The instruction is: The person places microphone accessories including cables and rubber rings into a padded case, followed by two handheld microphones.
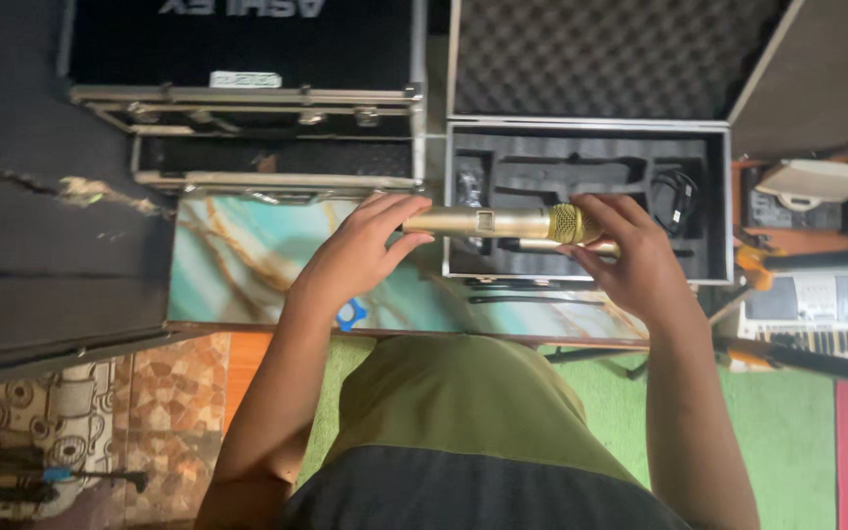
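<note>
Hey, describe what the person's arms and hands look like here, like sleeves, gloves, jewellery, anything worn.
Both arms are bare from the bottom of the frame to the fingertips: no sleeves reach into view on the forearms. The left hand and the right hand wear no gloves, and no rings, watch or bracelets show. The fingernails look short and unpainted. Below, the person wears an olive-green top over dark clothing.

a gold microphone (503, 223) lies level between both hands: the left hand (355, 257) grips its handle end, the right hand (630, 257) its mesh head. behind it an open foam-lined case (586, 201) rests on a marbled table (238, 260); a second gold piece under the right fingers is possibly another microphone. a closed black case (247, 59) sits left.
</note>
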